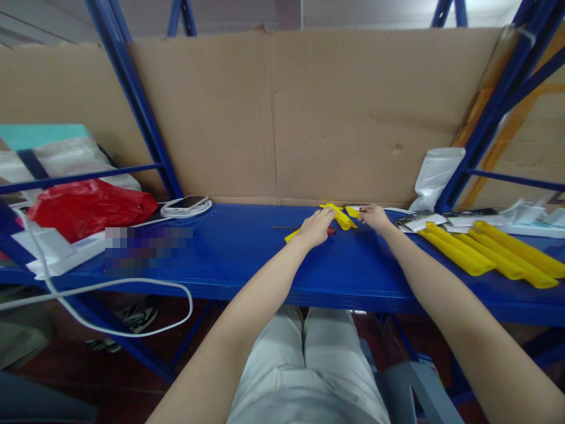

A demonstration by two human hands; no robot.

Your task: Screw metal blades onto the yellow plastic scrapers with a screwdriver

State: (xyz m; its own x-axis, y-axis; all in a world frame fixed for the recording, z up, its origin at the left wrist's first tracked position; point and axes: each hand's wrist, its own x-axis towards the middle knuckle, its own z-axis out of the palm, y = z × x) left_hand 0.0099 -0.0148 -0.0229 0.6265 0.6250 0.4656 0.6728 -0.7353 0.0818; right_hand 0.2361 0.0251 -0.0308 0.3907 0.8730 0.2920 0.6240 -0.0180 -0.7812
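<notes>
My left hand [316, 228] lies palm down on the blue shelf, its fingers closed against a yellow rolled plastic piece [343, 220]. Under that hand is a screwdriver [285, 227], its shaft pointing left and its red and black handle partly covered. Another bit of yellow [291, 236] sticks out beside the wrist. To the right, my right hand [375, 217] is closed in a pinch. A small dark part shows at its fingertips, next to a small yellow piece [352, 212]. What exactly the pinch holds is too small to tell.
Several yellow tubes [459, 250] lie on the shelf [247, 259] at right, before a white plastic bag [436, 176]. At left are a phone [189, 203] on a coiled cable, a red bag [90, 206], a power strip [73, 256] and a looping white cable [132, 334]. Cardboard [353, 118] stands behind.
</notes>
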